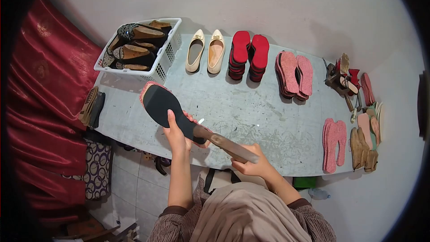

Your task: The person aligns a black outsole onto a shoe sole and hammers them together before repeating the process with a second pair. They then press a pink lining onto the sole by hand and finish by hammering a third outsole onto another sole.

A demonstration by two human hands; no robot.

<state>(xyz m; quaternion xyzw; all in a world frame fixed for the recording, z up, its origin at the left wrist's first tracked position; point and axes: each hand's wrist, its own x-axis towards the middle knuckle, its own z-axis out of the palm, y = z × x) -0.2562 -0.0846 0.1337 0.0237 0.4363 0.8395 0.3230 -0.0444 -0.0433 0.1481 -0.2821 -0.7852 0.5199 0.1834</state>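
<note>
My left hand (176,131) grips a shoe sole (163,105) with a black face and a pink speckled edge; the thumb lies on the black face and the fingers wrap behind it. In my right hand (251,160) is a wooden-handled tool (223,144), held in closed fingers. The tool slants up and left, and its far end lies against the narrow heel part of the sole. Whatever head the tool has is hidden or too unclear to make out.
Along the back of the table (224,103) stand a white basket (173,53) of shoes, cream shoes (195,54), red sole stacks (241,47) and pink sole stacks (287,71). Tools and shoe forms (357,148) lie at the right. A red curtain (45,107) hangs left.
</note>
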